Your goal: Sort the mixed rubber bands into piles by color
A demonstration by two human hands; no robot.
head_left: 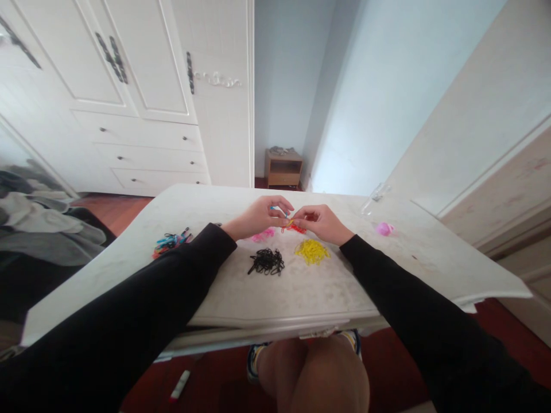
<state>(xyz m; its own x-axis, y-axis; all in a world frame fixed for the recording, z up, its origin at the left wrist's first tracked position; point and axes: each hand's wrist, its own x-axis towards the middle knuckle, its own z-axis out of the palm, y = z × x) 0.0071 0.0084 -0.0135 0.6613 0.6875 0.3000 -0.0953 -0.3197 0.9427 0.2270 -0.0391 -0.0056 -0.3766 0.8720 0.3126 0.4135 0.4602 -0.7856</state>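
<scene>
My left hand (260, 218) and my right hand (322, 222) meet above the far middle of the table, fingertips almost touching. Both pinch a small yellow elastic band (291, 222) between them. A bit of blue shows by my left fingers; what it is stays unclear. Just under my fingertips lies a pile of red elastic bands (297, 228), partly hidden. Pink bands (263, 234) sit below my left hand. Nearer to me are a heap of black elastic bands (267, 261) and, to its right, a heap of yellow bands (312, 252).
A mixed pile of blue, orange and black bands (171, 243) lies beyond my left forearm on the white table (301, 292). On the right are a pink object (384, 229) and a clear plastic item (373, 199). A white marker-like tube (180, 385) lies on the floor.
</scene>
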